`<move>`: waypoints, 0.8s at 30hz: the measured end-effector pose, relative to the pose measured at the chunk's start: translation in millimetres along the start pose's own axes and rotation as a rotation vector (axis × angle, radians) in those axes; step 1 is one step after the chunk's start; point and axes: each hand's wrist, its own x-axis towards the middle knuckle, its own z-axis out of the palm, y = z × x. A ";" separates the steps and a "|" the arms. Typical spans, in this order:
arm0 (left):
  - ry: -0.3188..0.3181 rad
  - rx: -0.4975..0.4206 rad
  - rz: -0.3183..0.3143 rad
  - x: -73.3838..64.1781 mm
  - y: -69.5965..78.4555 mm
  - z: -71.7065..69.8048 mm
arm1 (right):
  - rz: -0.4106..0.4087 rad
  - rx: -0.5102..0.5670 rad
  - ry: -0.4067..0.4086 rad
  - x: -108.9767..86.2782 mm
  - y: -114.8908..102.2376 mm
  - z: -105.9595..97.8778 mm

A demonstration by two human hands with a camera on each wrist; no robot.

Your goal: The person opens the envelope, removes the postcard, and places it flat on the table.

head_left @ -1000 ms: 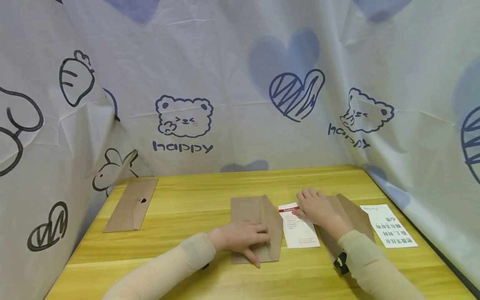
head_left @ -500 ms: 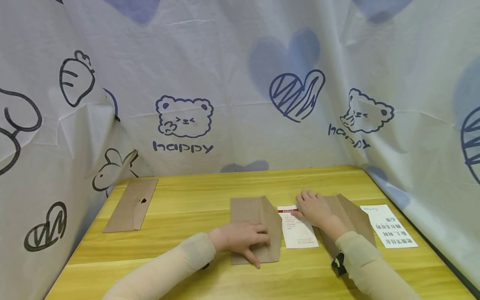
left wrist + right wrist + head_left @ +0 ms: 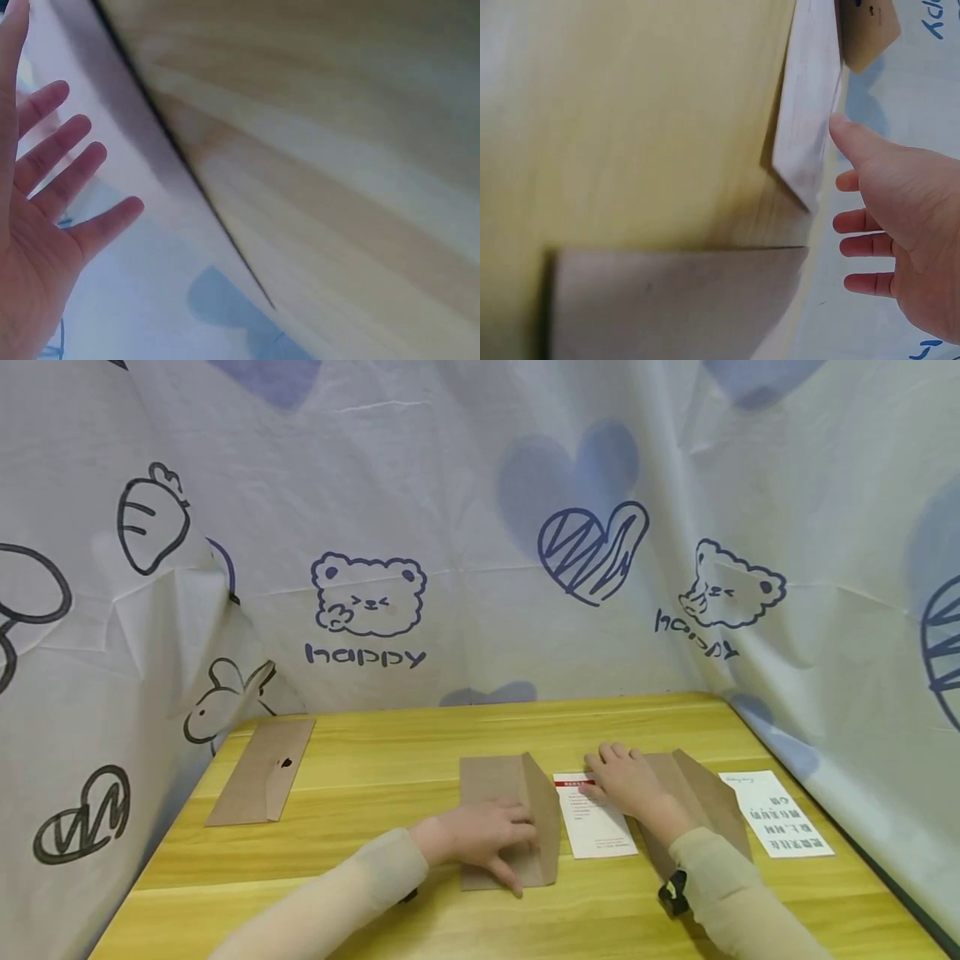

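My left hand (image 3: 483, 835) rests on a brown paper envelope (image 3: 491, 777) in the middle of the table, fingers loosely spread. That envelope's pointed flap is unfolded to the right. Right of it lies a white printed card (image 3: 596, 822) with a red stripe along the top. My right hand (image 3: 626, 781) touches the card's upper right corner, its thumb over the stripe; the fingertips partly hide that corner. Beneath the right wrist is a second brown envelope (image 3: 693, 785), flap also unfolded. Both wrist views show the left hand (image 3: 45, 232) and right hand (image 3: 915, 217) with extended fingers.
At the far right lies another white card (image 3: 783, 818) with large dark characters, partly beside the second envelope's flap. A closed brown envelope (image 3: 258, 777) with a small black mark lies at the left edge. Printed white curtains (image 3: 480, 527) surround the yellow wood-grain table (image 3: 360, 743).
The red-striped card has slid slightly left toward the middle envelope, along with my right hand. The left hand stays nearly still on its envelope.
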 end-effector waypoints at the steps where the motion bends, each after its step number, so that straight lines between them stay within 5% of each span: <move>1: 0.011 0.012 -0.012 -1.2 0.3 -1.7 | 0.003 0.006 0.000 0.3 -0.5 -0.6; 13: 0.171 0.112 -0.206 -23.4 -0.5 -31.7 | 0.065 0.112 0.096 2.0 -11.1 -31.5; 24: 0.334 0.080 -0.350 -60.6 -7.5 -35.3 | -0.005 0.164 0.213 2.2 -46.5 -51.6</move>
